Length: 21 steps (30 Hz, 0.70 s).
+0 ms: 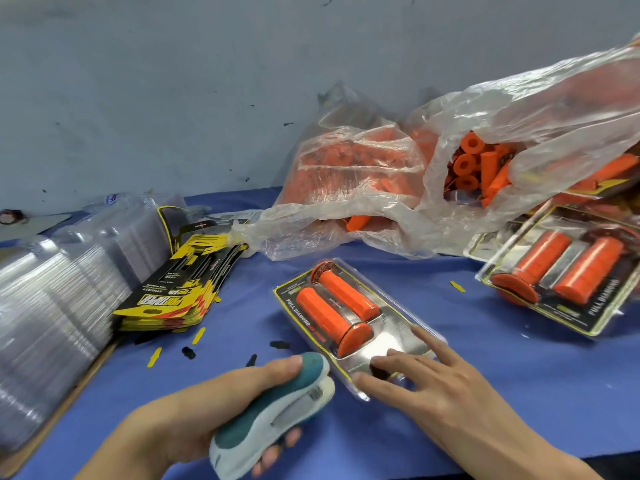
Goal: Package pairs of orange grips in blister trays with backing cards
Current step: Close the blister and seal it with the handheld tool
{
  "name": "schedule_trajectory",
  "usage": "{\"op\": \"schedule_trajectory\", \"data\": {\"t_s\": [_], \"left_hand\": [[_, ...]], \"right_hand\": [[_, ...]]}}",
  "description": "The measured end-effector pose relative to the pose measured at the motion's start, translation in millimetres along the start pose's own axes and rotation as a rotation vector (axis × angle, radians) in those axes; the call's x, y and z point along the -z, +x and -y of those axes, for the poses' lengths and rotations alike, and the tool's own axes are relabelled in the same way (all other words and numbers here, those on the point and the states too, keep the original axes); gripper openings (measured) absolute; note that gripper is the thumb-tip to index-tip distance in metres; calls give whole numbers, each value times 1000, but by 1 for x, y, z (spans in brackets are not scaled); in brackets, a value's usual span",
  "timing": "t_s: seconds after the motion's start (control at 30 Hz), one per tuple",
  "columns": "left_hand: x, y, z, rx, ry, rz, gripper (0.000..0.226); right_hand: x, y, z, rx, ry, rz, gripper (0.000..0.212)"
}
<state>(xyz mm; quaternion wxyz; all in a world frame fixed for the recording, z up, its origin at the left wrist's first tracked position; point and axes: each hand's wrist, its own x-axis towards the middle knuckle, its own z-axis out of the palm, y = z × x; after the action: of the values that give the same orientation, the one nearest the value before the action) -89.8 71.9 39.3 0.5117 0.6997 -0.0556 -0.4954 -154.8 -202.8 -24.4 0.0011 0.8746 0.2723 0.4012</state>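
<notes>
Left hand (194,403) grips stapler (273,410); right hand (426,386), fingers spread, presses blister pack (349,313).

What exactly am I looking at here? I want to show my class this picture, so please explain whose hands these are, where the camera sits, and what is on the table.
One picture, from a camera on a worker's head, looking down at their own hands. The left hand grips a teal and grey stapler. The right hand presses straight fingers on a blister pack holding two orange grips. On the blue table lie a stack of backing cards, clear empty trays, plastic bags of loose grips, and a finished pack on the right.
</notes>
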Motion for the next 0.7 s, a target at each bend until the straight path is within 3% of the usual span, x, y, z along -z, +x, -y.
{"op": "schedule_trajectory", "data": {"t_s": [0.1, 0.27, 0.43, 0.57, 0.7], "left_hand": [[-14, 4, -3, 0, 29, 40, 61], [-26, 11, -9, -31, -35, 15, 79], [-33, 17, -14, -11, -76, -30, 73], [-34, 20, -15, -25, -81, -15, 75], [-32, 18, -16, -35, -96, -31, 74]], "right_hand": [[0, -1, -2, 58, -4, 29, 55], [0, 0, -4, 117, -30, 91, 38], [-2, 4, 0, 69, 20, 64, 17], [-6, 6, 3, 41, 4, 30, 15], [-5, 4, -1, 70, 1, -10, 26]]}}
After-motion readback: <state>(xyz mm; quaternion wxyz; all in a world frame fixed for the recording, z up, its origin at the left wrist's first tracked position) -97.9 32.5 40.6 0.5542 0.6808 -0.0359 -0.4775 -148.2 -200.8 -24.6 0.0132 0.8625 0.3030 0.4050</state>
